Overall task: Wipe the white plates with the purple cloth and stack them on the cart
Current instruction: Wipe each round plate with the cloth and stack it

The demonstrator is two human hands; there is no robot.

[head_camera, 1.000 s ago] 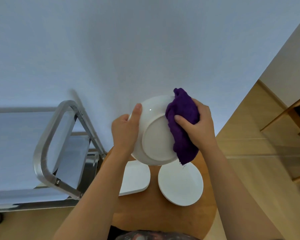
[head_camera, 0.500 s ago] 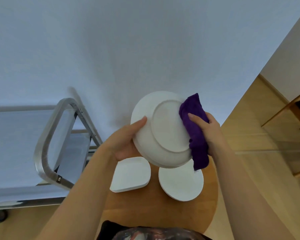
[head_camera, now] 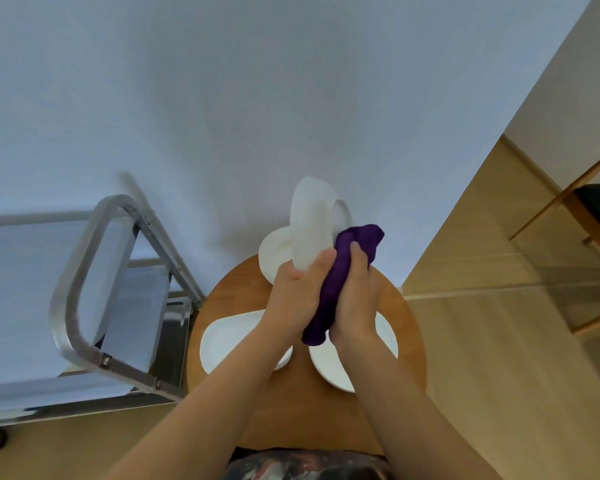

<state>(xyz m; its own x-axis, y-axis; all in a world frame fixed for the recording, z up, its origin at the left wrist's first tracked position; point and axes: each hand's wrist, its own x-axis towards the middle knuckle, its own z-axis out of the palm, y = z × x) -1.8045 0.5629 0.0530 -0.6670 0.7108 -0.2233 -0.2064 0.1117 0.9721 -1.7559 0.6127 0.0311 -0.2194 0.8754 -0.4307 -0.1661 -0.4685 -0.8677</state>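
A: What have the hands got hold of?

B: The left hand (head_camera: 297, 299) grips a white plate (head_camera: 310, 230) by its near edge, thumb pressed up against the rim, fingers curled behind it. The plate stands nearly on edge, tilted, rising up and away from the grip. It is motion-blurred, so I cannot tell which face is which.

A: And the other hand?

B: The right hand (head_camera: 355, 299) is wrapped round the purple cloth (head_camera: 340, 278), fingers curled over it. The cloth is bunched into a long roll squeezed between the two hands. Its top end sticks out above the right fingers and touches the right side of the held plate; its bottom end hangs out below the palms.

A: So the cloth sits right at the grip?

B: Yes, pressed between both hands, just right of where the left thumb meets the plate.

A: What lies around them?

B: Directly beneath the hands, on a round wooden table (head_camera: 409, 341), a squarish plate (head_camera: 229, 341) lies under the left wrist and a round plate (head_camera: 329, 365) under the right wrist. Another plate (head_camera: 274, 251) lies beyond the grip, partly hidden by the held one. Well to the left of the hands stands the metal cart (head_camera: 84, 299), its shelf covered in pale sheeting.
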